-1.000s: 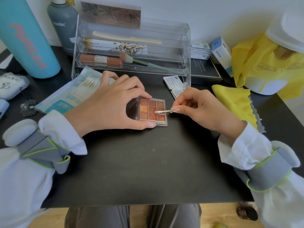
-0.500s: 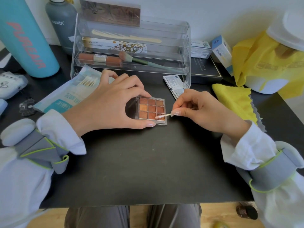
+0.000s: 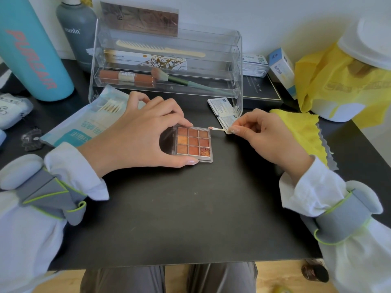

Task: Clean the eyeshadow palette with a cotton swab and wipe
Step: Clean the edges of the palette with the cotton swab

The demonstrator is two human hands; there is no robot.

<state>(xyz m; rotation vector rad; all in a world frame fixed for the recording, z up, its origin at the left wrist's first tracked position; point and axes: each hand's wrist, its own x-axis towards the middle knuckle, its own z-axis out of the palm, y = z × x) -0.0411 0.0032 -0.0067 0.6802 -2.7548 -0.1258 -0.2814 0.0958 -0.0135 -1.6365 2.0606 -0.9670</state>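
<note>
Your right hand [image 3: 268, 138] pinches the cotton swab [image 3: 218, 129] between thumb and forefinger, tip at the palette's 1 o'clock corner, just off it. Your left hand [image 3: 135, 134] grips the eyeshadow palette [image 3: 193, 143], forefinger on its far edge, thumb on its near edge. It lies mid-table [image 3: 179, 208], wipe sachet [image 3: 222, 111] at 1 o'clock.

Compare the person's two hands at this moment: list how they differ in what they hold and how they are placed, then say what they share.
1. The left hand grips the eyeshadow palette, thumb at its near edge, a finger at its far edge; the right hand pinches a cotton swab.
2. The left hand arches over the palette's left part; the right hand sits to the palette's right, the swab tip beside its far right corner.

Shared: white sleeves and grey wrist straps.
</note>
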